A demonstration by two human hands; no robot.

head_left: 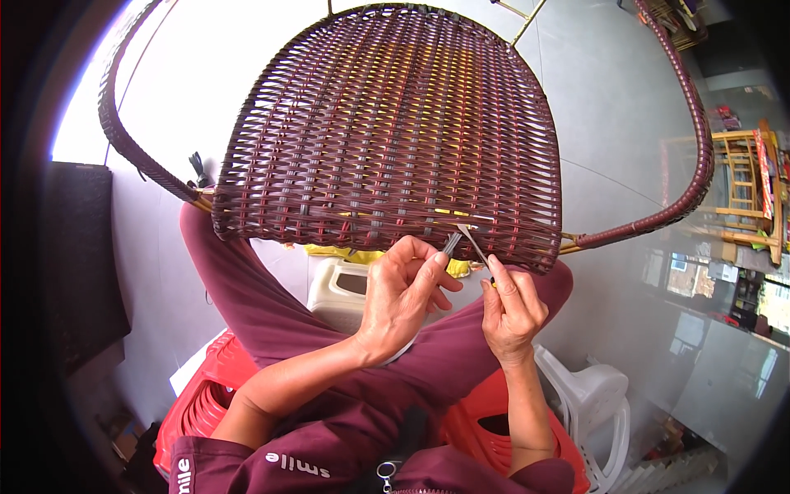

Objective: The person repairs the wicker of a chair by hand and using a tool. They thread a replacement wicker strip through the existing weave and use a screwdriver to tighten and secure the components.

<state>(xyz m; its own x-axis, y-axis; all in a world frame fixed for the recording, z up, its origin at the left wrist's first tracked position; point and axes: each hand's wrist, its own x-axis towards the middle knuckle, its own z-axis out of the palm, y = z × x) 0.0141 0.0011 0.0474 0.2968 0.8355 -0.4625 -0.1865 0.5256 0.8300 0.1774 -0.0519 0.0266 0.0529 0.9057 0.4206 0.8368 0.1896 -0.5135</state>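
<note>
A dark brown woven wicker chair panel (395, 123) with reddish and grey strands stands across my knees. At its lower edge my left hand (403, 292) pinches a few flat grey weaving strands (451, 244) between thumb and fingers. Beside it, my right hand (512, 311) grips a thin pointed metal tool (475, 244), its handle mostly hidden in the fingers. The tool's tip touches the weave near the grey strands, by a small gap between rows.
Wrapped curved armrests (699, 156) reach out on both sides of the panel. Beneath me are red plastic stools (218, 375), with a white plastic stool (588, 395) at the right and a beige stool (337, 288) between my legs. Wooden frames (745, 189) stand far right.
</note>
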